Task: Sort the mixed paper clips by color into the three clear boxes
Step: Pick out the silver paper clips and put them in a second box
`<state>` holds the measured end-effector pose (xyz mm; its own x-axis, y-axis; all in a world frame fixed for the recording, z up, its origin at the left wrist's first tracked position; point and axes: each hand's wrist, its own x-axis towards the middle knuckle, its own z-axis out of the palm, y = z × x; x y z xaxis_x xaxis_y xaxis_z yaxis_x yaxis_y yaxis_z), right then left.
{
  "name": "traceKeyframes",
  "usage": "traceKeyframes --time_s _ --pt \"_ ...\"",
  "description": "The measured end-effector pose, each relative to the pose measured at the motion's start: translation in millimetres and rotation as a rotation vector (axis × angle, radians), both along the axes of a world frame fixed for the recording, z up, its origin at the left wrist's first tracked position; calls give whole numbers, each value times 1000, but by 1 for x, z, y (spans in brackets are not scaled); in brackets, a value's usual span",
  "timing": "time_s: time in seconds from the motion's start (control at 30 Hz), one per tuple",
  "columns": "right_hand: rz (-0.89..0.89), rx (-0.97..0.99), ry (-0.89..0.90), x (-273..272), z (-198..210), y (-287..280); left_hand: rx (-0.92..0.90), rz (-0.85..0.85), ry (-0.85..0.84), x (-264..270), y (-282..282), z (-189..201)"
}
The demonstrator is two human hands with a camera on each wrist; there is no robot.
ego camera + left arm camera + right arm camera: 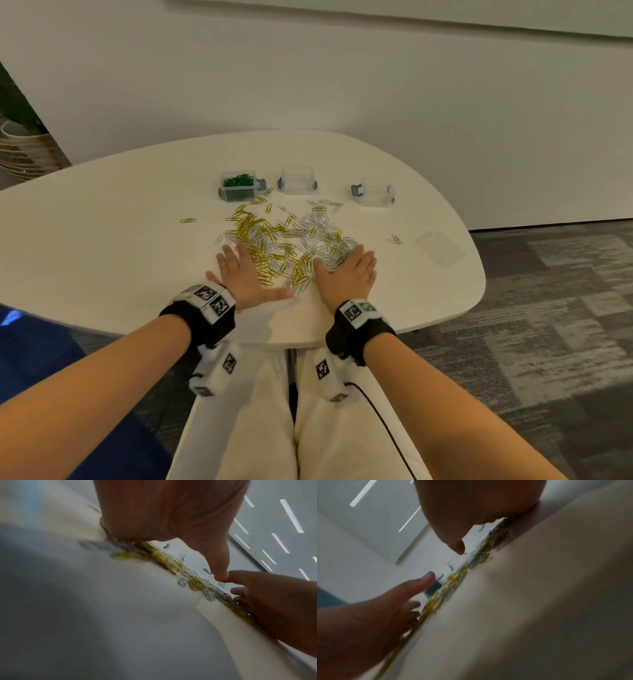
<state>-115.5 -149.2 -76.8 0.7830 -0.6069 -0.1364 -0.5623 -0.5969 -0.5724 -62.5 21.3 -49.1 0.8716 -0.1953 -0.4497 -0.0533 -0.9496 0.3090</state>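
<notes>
A spread pile of yellow and white paper clips (284, 241) lies in the middle of the white table (102, 240). Behind it stand three clear boxes: the left box (238, 187) holds green clips, the middle box (297, 181) and the right box (375, 192) look empty. My left hand (245, 275) lies flat, palm down, on the pile's near left edge. Flat on the near right edge rests my right hand (347, 274). Both hands have straight fingers and hold nothing. The wrist views show the clip pile (171, 562) (458, 577) edge-on and blurred under each palm.
A clear lid (440, 248) lies flat at the table's right side. Two stray white clips (394, 239) sit right of the pile, one yellow clip (187, 220) left of it. Behind the table is a wall; carpet lies to the right.
</notes>
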Motion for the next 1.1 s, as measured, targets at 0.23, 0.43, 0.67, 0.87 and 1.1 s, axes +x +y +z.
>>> traceKeyframes --time_s 0.23,0.43,0.67,0.87,1.1 --pt "82 -152 19 4 -17 34 232 -199 -5 -7 44 -18" --pt "99 -177 43 33 -15 43 212 -139 -110 27 15 -24" --pt "113 -131 70 53 -13 39 218 -142 -140 60 -6 -18" --pt "60 128 74 62 19 13 128 -174 5 66 -1 8" --pt "-144 71 97 52 32 -110 317 -398 33 36 62 9"
